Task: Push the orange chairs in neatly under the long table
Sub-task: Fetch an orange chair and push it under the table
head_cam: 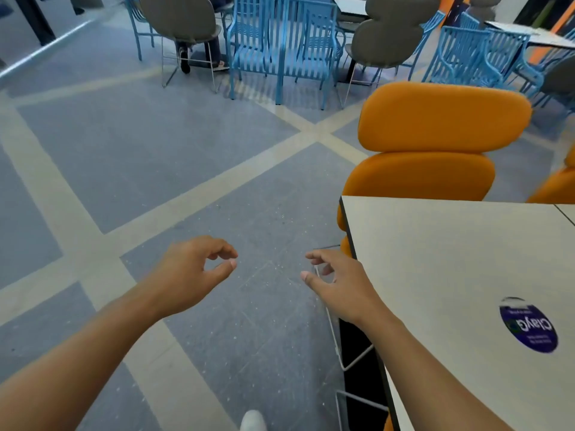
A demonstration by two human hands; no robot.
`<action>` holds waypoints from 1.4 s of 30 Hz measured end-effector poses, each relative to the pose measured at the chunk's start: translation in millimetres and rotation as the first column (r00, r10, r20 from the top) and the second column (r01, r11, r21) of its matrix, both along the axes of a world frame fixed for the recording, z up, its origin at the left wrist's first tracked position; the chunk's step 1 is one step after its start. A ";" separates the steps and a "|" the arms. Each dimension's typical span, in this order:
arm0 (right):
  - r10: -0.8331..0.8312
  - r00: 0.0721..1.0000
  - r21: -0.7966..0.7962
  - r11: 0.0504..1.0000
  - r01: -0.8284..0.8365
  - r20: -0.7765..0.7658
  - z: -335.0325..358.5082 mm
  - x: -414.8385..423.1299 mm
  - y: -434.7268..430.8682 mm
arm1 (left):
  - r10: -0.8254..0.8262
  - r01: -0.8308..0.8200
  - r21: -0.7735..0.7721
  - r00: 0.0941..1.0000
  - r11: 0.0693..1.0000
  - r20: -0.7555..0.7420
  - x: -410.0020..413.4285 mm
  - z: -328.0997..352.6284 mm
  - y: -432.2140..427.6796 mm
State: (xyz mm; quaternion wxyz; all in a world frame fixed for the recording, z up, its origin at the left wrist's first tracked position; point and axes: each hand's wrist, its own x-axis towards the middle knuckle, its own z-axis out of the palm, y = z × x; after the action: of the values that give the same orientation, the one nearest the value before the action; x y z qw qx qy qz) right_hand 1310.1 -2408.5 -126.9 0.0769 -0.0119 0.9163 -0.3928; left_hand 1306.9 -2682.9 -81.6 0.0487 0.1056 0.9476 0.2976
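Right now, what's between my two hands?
Nothing: in the head view, only bare grey floor shows between the left hand and the right hand, both empty beside the table.

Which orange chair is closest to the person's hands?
The big orange chair at the table's far corner; the other orange chair only peeks in at the right edge.

We are seeing an orange chair [435, 141], padded in rounded stacked cushions, standing upright at the far edge of the long table [466, 275], its seat hiding under the pale top. A second orange chair [557, 185] is peeking in beside it at right.
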 end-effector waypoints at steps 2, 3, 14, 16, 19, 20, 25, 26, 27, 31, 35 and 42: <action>-0.007 1.000 0.004 1.000 0.007 -0.012 3.6 -29.9 2.4 | -0.022 0.022 0.002 1.000 1.000 -0.004 -34.8 1.7 -0.5; -0.017 1.000 0.006 1.000 0.017 -0.013 5.0 -43.1 3.7 | -0.031 0.031 0.002 1.000 1.000 -0.007 -51.0 1.5 -1.0; -0.213 0.976 -0.003 0.977 0.213 -0.035 -7.0 -214.7 -10.8 | -0.216 0.216 0.023 0.976 0.976 -0.014 -273.7 -20.9 -17.6; -0.262 0.964 -0.004 0.965 0.262 -0.040 -8.2 -250.9 -17.9 | -0.254 0.254 0.039 0.967 0.966 -0.015 -323.4 -23.2 -24.8; -0.315 0.948 0.021 0.949 0.316 -0.045 -5.3 -294.2 -23.9 | -0.317 0.317 0.046 0.948 0.947 -0.010 -384.2 -22.3 -29.7; -0.358 0.932 0.011 0.933 0.359 -0.054 -2.2 -317.4 -24.6 | -0.353 0.353 0.043 0.936 0.935 -0.007 -415.6 -19.0 -30.0; -0.500 0.861 -0.012 0.866 0.501 -0.092 18.5 -371.0 -13.1 | -0.464 0.464 0.041 0.886 0.885 -0.016 -503.1 -8.8 -12.5; -0.526 0.845 -0.010 0.849 0.528 -0.100 23.2 -380.0 -9.1 | -0.486 0.487 0.038 0.873 0.873 -0.027 -519.5 -7.4 -5.9; -0.554 0.825 -0.013 0.831 0.556 -0.110 26.6 -389.1 -4.1 | -0.504 0.506 0.044 0.863 0.862 -0.038 -535.3 -5.4 2.1; -0.661 0.733 -0.014 0.744 0.668 -0.161 40.1 -422.6 21.7 | -0.593 0.594 0.025 0.804 0.804 -0.054 -598.8 -1.7 46.0; -0.751 0.608 -0.035 0.636 0.771 -0.257 58.1 -446.9 58.5 | -0.660 0.664 0.014 0.745 0.748 -0.092 -647.7 0.7 94.0; -0.813 0.435 -0.072 0.497 0.865 -0.387 81.5 -498.3 135.1 | -0.752 0.757 0.010 0.650 0.653 -0.113 -721.4 10.2 187.8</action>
State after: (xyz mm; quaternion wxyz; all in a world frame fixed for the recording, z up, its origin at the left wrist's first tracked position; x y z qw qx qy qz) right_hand 811.8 -2273.4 -45.3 -0.3025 0.3763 0.8209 -0.3050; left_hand 585.4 -2495.1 -71.4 0.1182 0.5056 0.8104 0.2712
